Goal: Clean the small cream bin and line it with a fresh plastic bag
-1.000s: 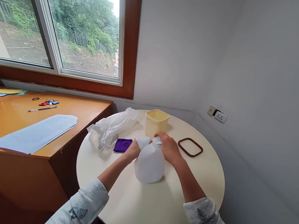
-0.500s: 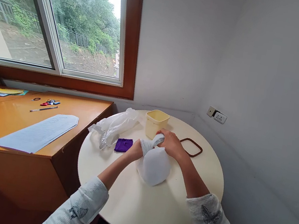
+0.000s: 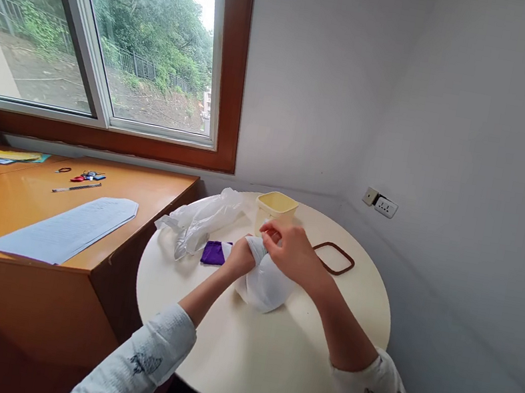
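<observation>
- Since a second ago, the white bag (image 3: 266,283) has tipped toward the left and slumped lower on the round counter (image 3: 264,359), and the right hand (image 3: 291,250) has risen off the bag's neck to sit above it.
- Left hand (image 3: 239,261) is closed round the gathered neck of the white bag, pinning it in a firm grip at the bag's upper left.
- Right hand hovers over the twisted top with thumb and fingers pinched together; whether a strip of the plastic lies between them I cannot tell, since the fingers hide it.
- White bag rests on the counter near its middle, touching both hands' reach, with the purple cloth (image 3: 213,253) just beside it on the left and the yellow tub (image 3: 274,209) just behind.
- Judged from the twisted neck, the step in hand is closing the bag's mouth with a knot.
- Next move calls for the right hand to draw the free end round and through while the left keeps the neck tight, so the twist does not unwind.
- Elsewhere lie a crumpled clear bag (image 3: 197,220) and a brown gasket ring (image 3: 333,258).
</observation>
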The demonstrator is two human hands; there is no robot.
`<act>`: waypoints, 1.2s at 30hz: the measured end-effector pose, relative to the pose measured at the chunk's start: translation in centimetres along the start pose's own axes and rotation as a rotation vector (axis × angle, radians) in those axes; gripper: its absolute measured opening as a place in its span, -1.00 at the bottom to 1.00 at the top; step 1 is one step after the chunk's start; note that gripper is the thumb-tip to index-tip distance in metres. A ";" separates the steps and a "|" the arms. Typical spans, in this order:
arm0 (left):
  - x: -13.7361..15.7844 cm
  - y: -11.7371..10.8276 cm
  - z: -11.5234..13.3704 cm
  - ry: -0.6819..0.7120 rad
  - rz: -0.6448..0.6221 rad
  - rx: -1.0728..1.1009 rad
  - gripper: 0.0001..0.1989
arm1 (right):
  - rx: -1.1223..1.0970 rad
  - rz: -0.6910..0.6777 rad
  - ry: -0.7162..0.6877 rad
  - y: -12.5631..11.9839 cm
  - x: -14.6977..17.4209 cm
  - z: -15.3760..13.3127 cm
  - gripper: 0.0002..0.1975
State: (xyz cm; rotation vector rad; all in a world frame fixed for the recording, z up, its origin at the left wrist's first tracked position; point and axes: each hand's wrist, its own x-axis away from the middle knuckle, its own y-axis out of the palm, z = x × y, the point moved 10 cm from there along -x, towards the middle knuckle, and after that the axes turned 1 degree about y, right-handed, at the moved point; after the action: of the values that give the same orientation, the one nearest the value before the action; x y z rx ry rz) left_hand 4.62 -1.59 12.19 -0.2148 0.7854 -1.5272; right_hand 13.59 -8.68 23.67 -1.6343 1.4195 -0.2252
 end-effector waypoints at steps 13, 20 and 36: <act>0.4 -0.2 2.2 0.092 -0.033 -0.289 -0.77 | 0.205 -0.083 0.174 5.9 -0.4 6.9 -0.85; 1.1 0.1 3.2 0.193 -0.023 -0.269 -0.74 | 0.129 0.022 0.196 5.8 -0.1 8.6 -0.90; 2.4 -0.9 2.5 0.299 0.110 0.047 -0.89 | -0.181 -0.041 0.317 6.3 -0.3 12.9 -0.84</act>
State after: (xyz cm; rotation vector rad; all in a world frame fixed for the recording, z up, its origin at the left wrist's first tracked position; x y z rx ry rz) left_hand 4.99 -4.76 13.87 0.0940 0.9785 -1.4896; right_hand 17.63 -1.22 12.10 -1.8370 1.6845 -0.4037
